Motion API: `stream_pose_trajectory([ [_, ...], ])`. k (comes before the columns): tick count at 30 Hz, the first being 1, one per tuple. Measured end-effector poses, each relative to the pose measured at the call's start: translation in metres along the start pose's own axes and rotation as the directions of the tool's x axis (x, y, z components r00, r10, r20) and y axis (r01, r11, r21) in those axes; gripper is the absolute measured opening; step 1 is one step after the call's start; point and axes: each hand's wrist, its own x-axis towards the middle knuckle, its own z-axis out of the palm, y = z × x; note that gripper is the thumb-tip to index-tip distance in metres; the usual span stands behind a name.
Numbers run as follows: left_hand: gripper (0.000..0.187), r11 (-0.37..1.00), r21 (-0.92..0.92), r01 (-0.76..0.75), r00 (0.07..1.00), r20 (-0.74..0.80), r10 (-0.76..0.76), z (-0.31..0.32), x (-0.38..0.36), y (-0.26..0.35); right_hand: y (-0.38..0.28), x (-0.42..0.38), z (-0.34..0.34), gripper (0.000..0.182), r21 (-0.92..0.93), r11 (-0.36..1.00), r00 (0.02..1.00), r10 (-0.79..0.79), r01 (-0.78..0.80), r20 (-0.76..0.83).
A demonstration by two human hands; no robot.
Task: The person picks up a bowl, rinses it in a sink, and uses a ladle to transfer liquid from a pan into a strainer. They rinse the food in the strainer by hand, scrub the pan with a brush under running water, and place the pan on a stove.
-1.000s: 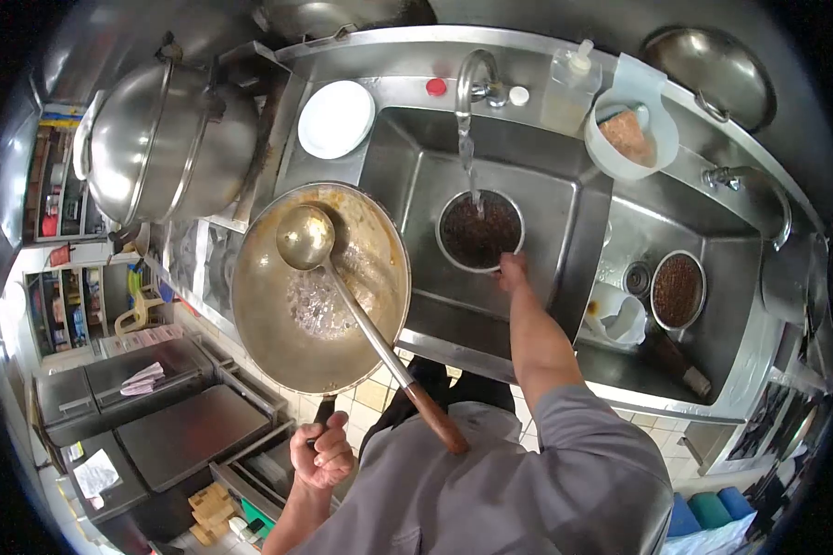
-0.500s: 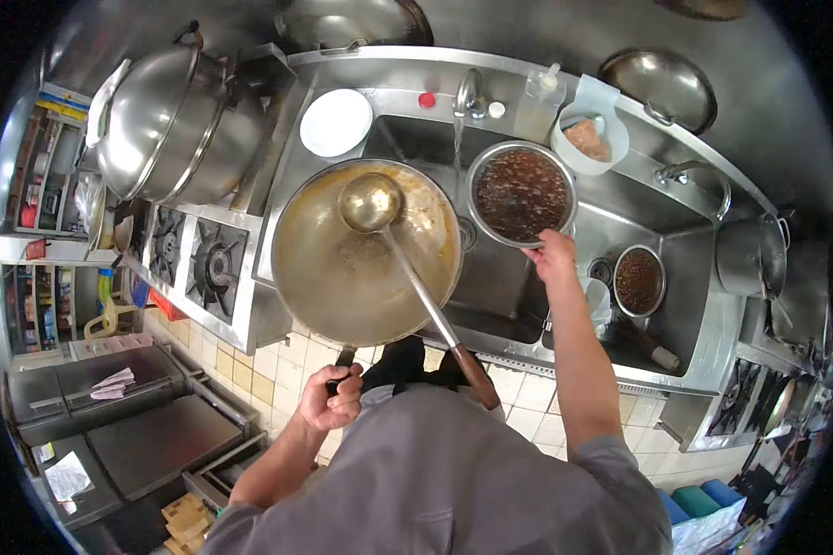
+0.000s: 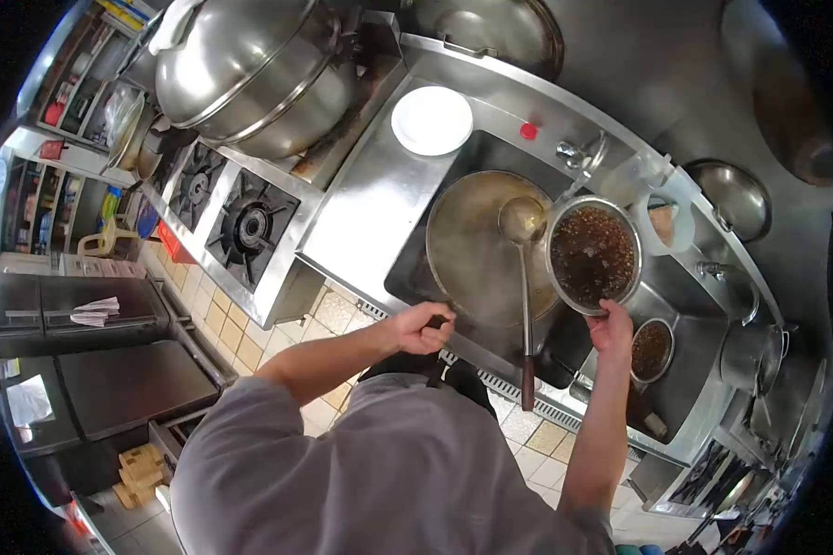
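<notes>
My left hand (image 3: 423,328) is closed around the dark handle of a large wok (image 3: 446,217), which sits in the left sink basin. A long-handled ladle (image 3: 526,287) lies in the wok, its brown grip reaching over the sink's front edge. With my right hand (image 3: 611,330) I grip the near rim of a metal bowl (image 3: 637,282) of dark brown liquid with small pieces in it. The bowl is held beside the wok and overlaps its right rim in this view. A smaller bowl (image 3: 652,377) with brown contents stands in the right basin.
A white plate (image 3: 431,121) and a red cap (image 3: 528,131) are on the counter behind. Faucets (image 3: 583,155) line the sink's back. A white container (image 3: 680,225) stands behind the bowl. Gas burners (image 3: 253,227) and a big domed steel pot (image 3: 250,79) are on the left.
The wok has moved from the counter edge into the left basin, with my left hand following. The ladle handle has swung more upright. My right hand still holds the bowl, now overlapping the wok's rim.
</notes>
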Motion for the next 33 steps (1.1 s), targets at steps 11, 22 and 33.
stream_pose_trajectory([
  [11, 0.013, 0.983, 0.007, 0.183, 0.974, -0.136, -0.18, -0.043, 0.062, 0.091, 0.101, 0.106, 0.047, 0.044, 0.02, 0.997, 0.997, 0.077, -0.077, -0.007],
  [22, 0.023, 0.553, 0.739, 0.385, 0.713, -0.619, 0.331, -0.141, 0.112, 0.111, 0.111, 0.141, 0.097, 0.034, -0.273, 0.952, 0.99, 0.133, -0.139, -0.042],
  [33, 0.009, 0.541, 0.681, -0.494, 0.59, -0.194, 0.783, 0.02, 0.101, 0.119, 0.078, 0.125, 0.077, 0.046, -0.57, 0.819, 0.954, 0.223, -0.071, 0.202],
])
